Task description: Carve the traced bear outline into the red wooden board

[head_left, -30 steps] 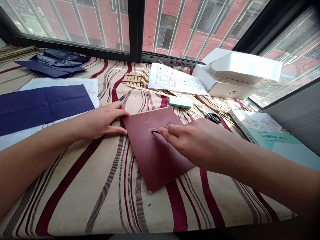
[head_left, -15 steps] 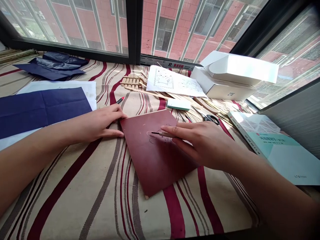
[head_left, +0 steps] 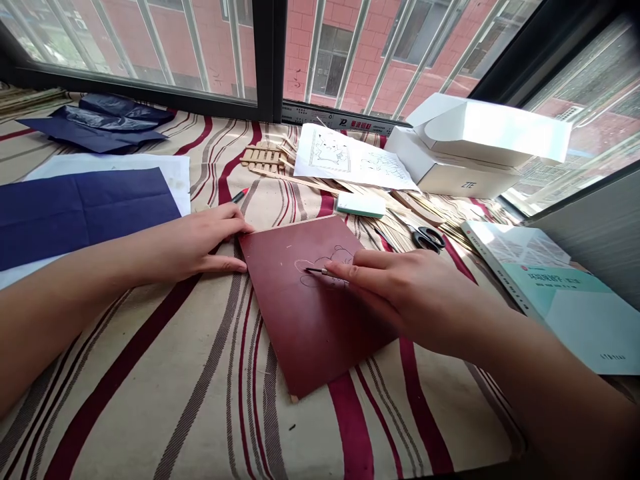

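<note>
Head view: the left hand (head_left: 213, 248), fingers spread, should brace the red board (head_left: 300, 327) while the right hand (head_left: 400, 290), pinching the slim tool (head_left: 316, 270), lightly follows the drawn outline (head_left: 323, 260).

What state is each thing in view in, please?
Left hand, open, at the left edge of the board.
Right hand, closed on the tool.
Tool, held, tip at the board.
Board, lying flat, marked with curved lines.
Book, closed, cover up.
Scissors, lying down; blades hard to make out.
Box, lid apparently raised.
Front blue sheet, creased.
Drawing, lying face up.
</note>
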Motion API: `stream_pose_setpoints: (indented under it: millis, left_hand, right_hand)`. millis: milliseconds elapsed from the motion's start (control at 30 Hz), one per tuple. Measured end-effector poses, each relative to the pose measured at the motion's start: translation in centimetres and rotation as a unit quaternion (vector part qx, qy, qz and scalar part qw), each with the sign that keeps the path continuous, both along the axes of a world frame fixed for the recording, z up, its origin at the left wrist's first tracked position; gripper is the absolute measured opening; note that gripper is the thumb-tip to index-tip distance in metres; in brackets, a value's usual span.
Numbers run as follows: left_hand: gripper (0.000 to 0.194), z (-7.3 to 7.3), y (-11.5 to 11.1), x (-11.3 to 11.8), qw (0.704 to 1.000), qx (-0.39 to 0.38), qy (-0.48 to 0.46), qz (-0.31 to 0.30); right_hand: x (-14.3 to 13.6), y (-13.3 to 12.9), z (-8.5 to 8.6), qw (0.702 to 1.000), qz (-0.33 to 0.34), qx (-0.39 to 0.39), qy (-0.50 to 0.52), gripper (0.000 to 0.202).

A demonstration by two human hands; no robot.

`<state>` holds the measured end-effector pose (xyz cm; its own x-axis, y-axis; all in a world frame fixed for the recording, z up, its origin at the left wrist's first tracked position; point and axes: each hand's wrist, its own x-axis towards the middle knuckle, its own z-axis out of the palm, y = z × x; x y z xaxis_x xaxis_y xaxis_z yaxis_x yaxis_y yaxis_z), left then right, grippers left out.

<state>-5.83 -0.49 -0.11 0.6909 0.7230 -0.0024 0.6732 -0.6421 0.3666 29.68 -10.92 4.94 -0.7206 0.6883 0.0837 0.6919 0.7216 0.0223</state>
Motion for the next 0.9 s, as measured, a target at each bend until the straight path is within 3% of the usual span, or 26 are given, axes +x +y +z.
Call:
stream_pose_setpoints:
  millis: [233,333,433,533,767,900]
  left_hand:
    - [0.083,0.2,-0.2,0.1,1.0,-0.004,-0.001,0.006]
    - [0.081,0.6,-0.3,0.4,1.0,-0.01,0.016,0.006]
    - [0.078,0.8,-0.4,0.6,1.0,-0.01,0.022,0.006]
    - [0.078,0.7,-0.4,0.6,1.0,-0.007,0.024,0.007]
    - [0.071,0.9,-0.5,0.9,0.999,-0.007,0.034,0.011]
    - [0.072,1.2,-0.6,1.1,0.999,-0.01,0.036,0.01]
  right_hand:
    - [-0.1,-0.5,-0.4,0.996,0.038,0.078,-0.035,0.054]
    - [-1.5,-0.4,1.3,0.987,0.056,0.08,-0.129,0.05]
    - [-3.5,0.2,3.8,0.966,0.056,0.014,-0.251,0.035]
    - [-4.9,0.8,5.3,0.952,0.059,-0.037,-0.299,0.031]
    - [-5.4,0.5,4.9,0.958,-0.022,-0.101,-0.267,0.035]
    - [-5.0,0.6,4.8,0.955,0.03,-0.063,-0.289,0.037]
